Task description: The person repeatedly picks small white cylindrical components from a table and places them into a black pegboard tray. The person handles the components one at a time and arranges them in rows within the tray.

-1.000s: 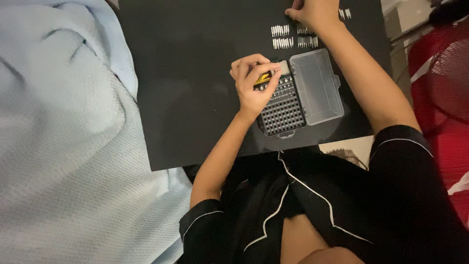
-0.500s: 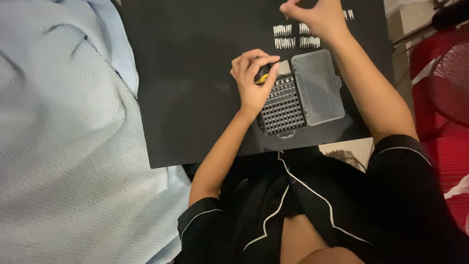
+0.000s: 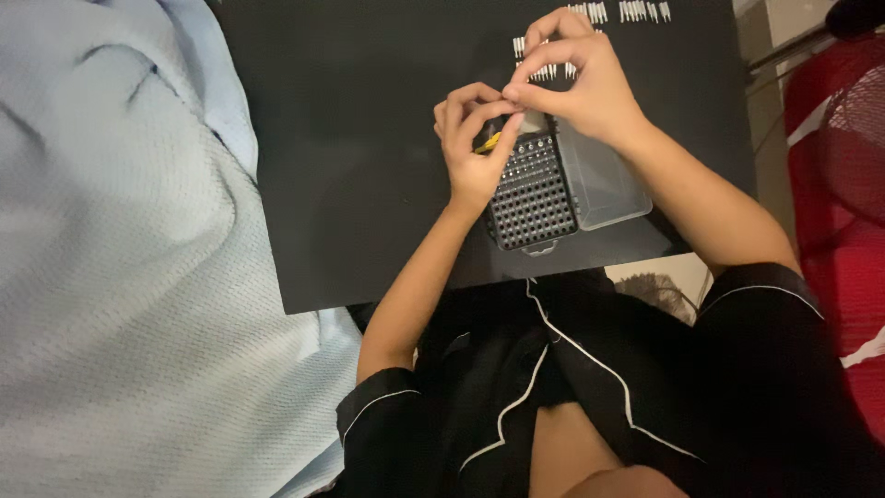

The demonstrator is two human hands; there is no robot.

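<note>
A black bit case (image 3: pixel 533 198) with a grid of holes lies open on a black board (image 3: pixel 369 148), its clear lid (image 3: pixel 604 180) folded out to the right. My left hand (image 3: pixel 472 138) is curled around a yellow and black screwdriver handle (image 3: pixel 489 143) at the case's top left corner. My right hand (image 3: pixel 581 78) has its thumb and forefinger pinched together right at the left hand's fingertips, above the case top. Whether a small bit sits in the pinch is too small to tell. Rows of small silver bits (image 3: pixel 636 11) lie on the board beyond the hands.
A pale blue blanket (image 3: pixel 120 258) fills the left side, next to the board's left edge. A red fan guard (image 3: pixel 839 138) stands at the right. My lap in black clothing with white piping (image 3: pixel 590 378) is below the board's near edge.
My right hand has come back from the far rows of bits to the left hand's fingertips above the case. The left hand has stayed on the handle.
</note>
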